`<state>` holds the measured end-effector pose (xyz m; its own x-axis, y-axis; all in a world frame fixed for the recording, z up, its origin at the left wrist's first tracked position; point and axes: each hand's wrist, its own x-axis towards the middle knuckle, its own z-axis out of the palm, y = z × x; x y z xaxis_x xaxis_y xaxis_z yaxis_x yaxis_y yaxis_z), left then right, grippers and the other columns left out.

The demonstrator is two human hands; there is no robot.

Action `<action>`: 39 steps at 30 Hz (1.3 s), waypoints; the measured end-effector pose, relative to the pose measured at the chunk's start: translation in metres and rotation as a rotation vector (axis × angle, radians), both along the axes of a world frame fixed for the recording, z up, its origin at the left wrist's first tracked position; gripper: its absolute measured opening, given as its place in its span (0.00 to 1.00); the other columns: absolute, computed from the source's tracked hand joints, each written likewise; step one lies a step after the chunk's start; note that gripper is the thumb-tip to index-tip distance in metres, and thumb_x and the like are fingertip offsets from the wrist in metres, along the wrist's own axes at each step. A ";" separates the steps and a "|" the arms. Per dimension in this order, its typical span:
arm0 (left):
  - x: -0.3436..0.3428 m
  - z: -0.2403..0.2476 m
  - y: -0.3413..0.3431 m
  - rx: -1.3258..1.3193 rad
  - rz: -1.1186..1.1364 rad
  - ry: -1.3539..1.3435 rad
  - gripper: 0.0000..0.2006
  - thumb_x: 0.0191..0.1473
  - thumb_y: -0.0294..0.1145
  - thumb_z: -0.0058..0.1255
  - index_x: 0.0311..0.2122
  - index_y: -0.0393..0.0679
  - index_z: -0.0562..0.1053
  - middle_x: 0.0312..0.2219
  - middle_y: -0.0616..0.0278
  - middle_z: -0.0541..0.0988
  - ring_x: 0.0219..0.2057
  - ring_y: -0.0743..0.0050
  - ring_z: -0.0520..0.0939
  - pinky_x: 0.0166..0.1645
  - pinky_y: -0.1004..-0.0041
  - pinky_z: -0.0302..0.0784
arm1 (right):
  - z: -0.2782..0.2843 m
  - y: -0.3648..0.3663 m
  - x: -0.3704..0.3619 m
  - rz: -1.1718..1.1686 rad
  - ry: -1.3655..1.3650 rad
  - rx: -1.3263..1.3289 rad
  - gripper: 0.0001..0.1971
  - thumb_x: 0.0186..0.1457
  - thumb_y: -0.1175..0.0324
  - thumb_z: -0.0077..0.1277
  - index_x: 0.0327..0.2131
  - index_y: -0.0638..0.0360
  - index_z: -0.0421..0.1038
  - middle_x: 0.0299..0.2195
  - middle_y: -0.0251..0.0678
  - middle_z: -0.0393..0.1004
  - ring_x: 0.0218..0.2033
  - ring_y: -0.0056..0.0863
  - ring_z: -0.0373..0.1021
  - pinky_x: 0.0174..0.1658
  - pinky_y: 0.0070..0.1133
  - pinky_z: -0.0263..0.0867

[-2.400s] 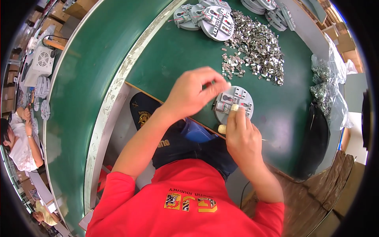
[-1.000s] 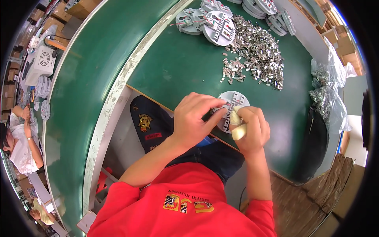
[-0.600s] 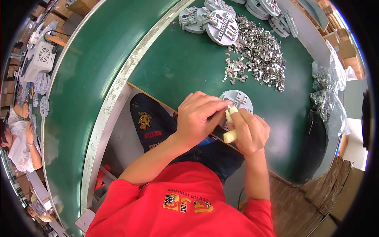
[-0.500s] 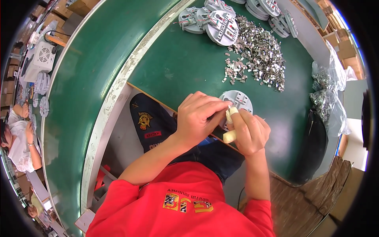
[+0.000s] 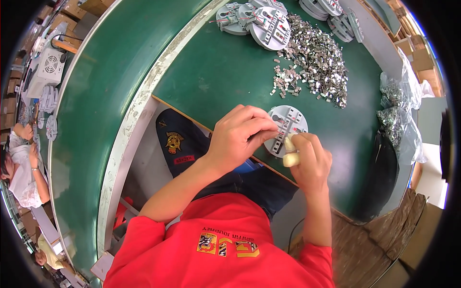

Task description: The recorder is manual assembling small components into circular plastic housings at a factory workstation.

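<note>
A round grey plastic base (image 5: 283,114) with rows of slots lies near the front edge of the green table, between my hands. Over its left side, my left hand (image 5: 242,137) is closed, thumb and forefinger pinched at its edge; whatever they hold is too small to name. My right hand (image 5: 311,161) is at the base's lower right, wearing pale yellow covers (image 5: 290,158) on the thumb and a finger. Its fingers are bent together against the base, and what they grip is hidden.
Beyond the base spreads a heap of small metal clips (image 5: 317,62). Stacked grey bases (image 5: 271,29) stand at the far left of it, more (image 5: 342,26) at the far right. Clear plastic bags of metal parts (image 5: 394,117) lie at the right edge. A co-worker (image 5: 26,168) sits far left.
My hands have moved apart, the right one shifting slightly right and down. More of the round base's face now shows between them.
</note>
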<state>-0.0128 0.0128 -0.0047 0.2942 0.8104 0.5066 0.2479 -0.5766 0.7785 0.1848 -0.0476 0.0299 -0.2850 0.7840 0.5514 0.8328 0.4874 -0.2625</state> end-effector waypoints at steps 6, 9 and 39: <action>-0.004 -0.003 0.003 0.002 -0.077 0.005 0.10 0.47 0.23 0.69 0.36 0.47 0.83 0.36 0.67 0.83 0.33 0.68 0.80 0.36 0.71 0.77 | 0.010 0.001 0.005 -0.009 0.141 -0.373 0.14 0.47 0.78 0.61 0.39 0.59 0.72 0.34 0.38 0.76 0.29 0.41 0.76 0.30 0.32 0.72; -0.004 -0.003 0.003 0.017 -0.078 0.010 0.10 0.46 0.23 0.69 0.36 0.47 0.83 0.35 0.67 0.83 0.32 0.68 0.80 0.35 0.71 0.77 | 0.013 0.004 0.006 0.008 0.137 -0.410 0.14 0.47 0.78 0.61 0.39 0.59 0.72 0.34 0.38 0.75 0.29 0.42 0.76 0.30 0.32 0.72; -0.007 0.012 0.014 -0.272 -0.201 0.068 0.10 0.56 0.32 0.65 0.43 0.45 0.82 0.36 0.64 0.81 0.31 0.69 0.80 0.37 0.72 0.77 | 0.025 0.025 0.007 0.382 1.379 -0.471 0.27 0.67 0.46 0.50 0.26 0.62 0.65 0.21 0.38 0.64 0.16 0.27 0.58 0.21 0.27 0.58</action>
